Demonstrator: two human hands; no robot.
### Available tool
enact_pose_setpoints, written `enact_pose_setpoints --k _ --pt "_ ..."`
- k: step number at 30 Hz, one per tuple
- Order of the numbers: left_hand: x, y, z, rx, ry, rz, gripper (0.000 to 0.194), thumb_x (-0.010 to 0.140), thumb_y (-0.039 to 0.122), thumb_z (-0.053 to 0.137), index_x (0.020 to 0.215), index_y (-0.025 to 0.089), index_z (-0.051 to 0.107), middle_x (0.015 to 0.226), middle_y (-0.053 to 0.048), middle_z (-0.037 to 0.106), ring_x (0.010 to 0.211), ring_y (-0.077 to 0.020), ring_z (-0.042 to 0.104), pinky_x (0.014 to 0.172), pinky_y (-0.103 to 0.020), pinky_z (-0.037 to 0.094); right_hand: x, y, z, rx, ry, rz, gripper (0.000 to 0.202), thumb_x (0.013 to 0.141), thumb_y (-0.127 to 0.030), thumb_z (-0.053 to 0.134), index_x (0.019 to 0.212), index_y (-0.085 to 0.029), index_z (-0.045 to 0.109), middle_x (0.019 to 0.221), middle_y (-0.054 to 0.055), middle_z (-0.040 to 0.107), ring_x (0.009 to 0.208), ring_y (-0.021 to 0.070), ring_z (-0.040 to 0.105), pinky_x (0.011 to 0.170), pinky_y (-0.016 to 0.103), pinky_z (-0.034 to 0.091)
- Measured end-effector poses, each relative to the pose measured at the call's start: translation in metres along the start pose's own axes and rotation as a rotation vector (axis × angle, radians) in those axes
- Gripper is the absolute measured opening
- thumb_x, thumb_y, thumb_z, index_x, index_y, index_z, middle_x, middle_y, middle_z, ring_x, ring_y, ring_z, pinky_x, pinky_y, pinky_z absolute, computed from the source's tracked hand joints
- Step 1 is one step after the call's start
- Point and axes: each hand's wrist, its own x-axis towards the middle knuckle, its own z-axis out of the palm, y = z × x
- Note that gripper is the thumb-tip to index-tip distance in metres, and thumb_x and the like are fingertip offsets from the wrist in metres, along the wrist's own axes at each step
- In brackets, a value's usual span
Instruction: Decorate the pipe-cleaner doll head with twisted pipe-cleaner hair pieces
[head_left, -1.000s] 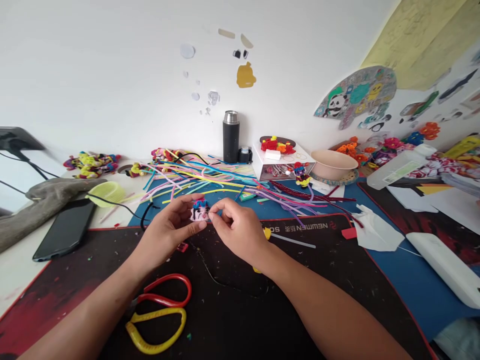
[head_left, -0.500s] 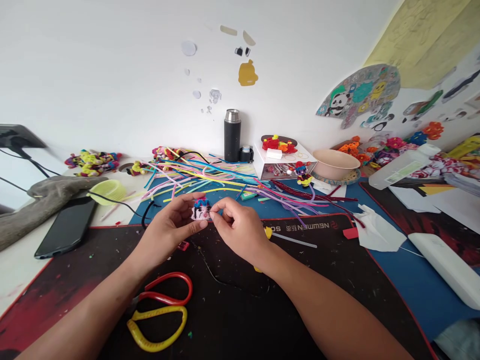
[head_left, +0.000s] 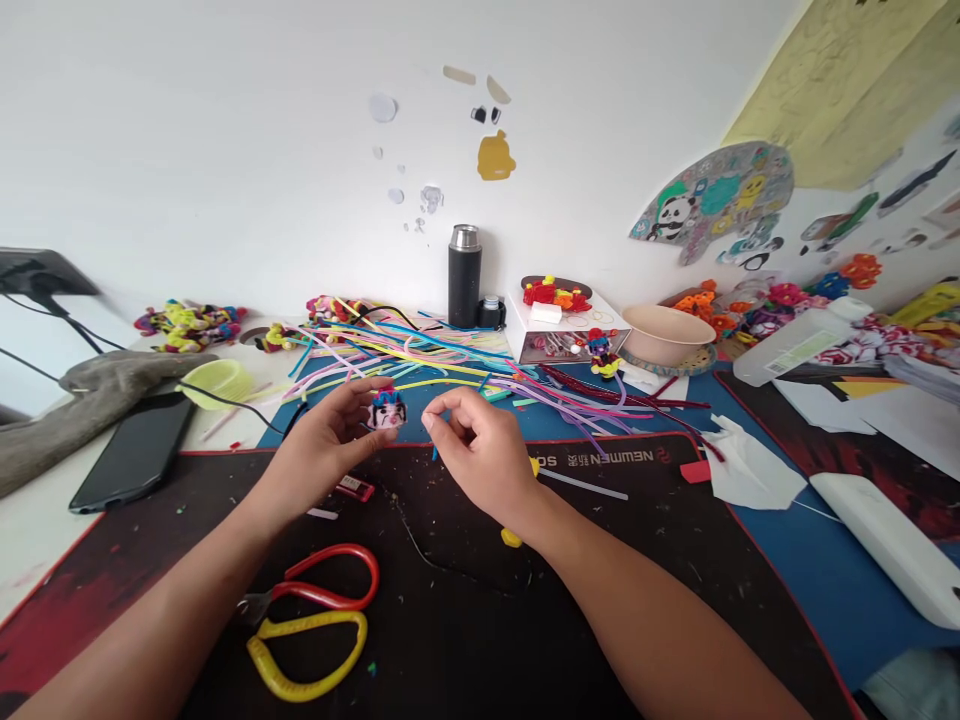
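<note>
My left hand [head_left: 330, 440] grips a small doll head [head_left: 387, 412] between thumb and fingers. The head has a pale pink face with dark markings, topped with blue and red pipe cleaner. A short gap to the right, my right hand [head_left: 484, 445] is closed in a pinch; whatever its fingertips hold, if anything, is too small to make out. Below my left hand lie a small red-and-white packet [head_left: 355, 488] and scissors with one red and one yellow handle [head_left: 330, 577]. Yellow pieces [head_left: 511, 538] and a pale stick [head_left: 585, 485] lie by my right wrist.
Many coloured pipe cleaners [head_left: 420, 350] spread across the back. Behind them stand a black thermos [head_left: 464, 280] and a white box [head_left: 566, 338] with a small doll [head_left: 601, 352] against it. A phone [head_left: 131, 453] lies left; a bowl [head_left: 667, 332] and tissue [head_left: 754, 465] are right.
My right hand has come away from the doll head, opening a gap between them. My left hand has shifted slightly left with the head still in its grip.
</note>
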Motion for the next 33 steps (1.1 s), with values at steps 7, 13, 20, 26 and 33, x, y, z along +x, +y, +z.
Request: enact_pose_setpoints --k 7,13,20,26,33 --pt "0.009 -0.014 -0.002 0.333 0.001 0.001 0.068 0.081 0.066 0.074 0.136 0.026 0.068 0.119 -0.010 0.082 0.116 -0.0368 0.074 0.102 -0.050 0.057 0.001 0.001 -0.004 0.061 0.001 0.048 0.015 0.098 -0.034 0.064 0.092 -0.022 0.069 0.058 -0.008 0.051 0.052 0.0127 0.048 0.058 0.028 0.036" --pt "0.013 -0.029 0.000 0.464 -0.027 0.015 0.063 0.085 0.058 0.068 0.139 0.026 0.064 0.132 -0.015 0.079 0.129 -0.0386 0.071 0.108 -0.052 0.055 0.001 0.002 -0.005 0.073 -0.002 0.085 0.014 0.098 -0.035 0.065 0.093 -0.023 0.069 0.058 -0.007 0.051 0.053 0.0136 0.050 0.058 0.029 0.037" --pt "0.022 -0.029 -0.003 0.578 0.028 0.067 0.056 0.086 0.054 0.068 0.131 0.021 0.069 0.125 -0.016 0.079 0.122 -0.0404 0.071 0.108 -0.055 0.053 0.002 0.003 -0.004 0.084 -0.011 0.068 0.014 0.099 -0.035 0.064 0.093 -0.023 0.069 0.058 -0.007 0.051 0.054 0.0136 0.050 0.058 0.029 0.036" --pt "0.028 -0.034 0.004 0.679 0.045 0.133 0.046 0.086 0.046 0.068 0.125 0.023 0.074 0.118 -0.016 0.081 0.120 -0.0431 0.069 0.108 -0.056 0.052 0.004 0.007 -0.001 0.074 0.002 0.062 0.016 0.099 -0.036 0.064 0.093 -0.023 0.068 0.057 -0.008 0.049 0.053 0.0134 0.048 0.058 0.029 0.035" --pt "0.032 -0.044 0.003 0.721 0.044 0.129 0.047 0.087 0.045 0.068 0.129 0.023 0.075 0.125 -0.015 0.081 0.122 -0.0424 0.068 0.109 -0.055 0.050 0.004 0.009 0.002 0.070 -0.015 0.064 0.017 0.099 -0.038 0.063 0.092 -0.023 0.067 0.057 -0.008 0.048 0.052 0.0132 0.047 0.056 0.029 0.033"
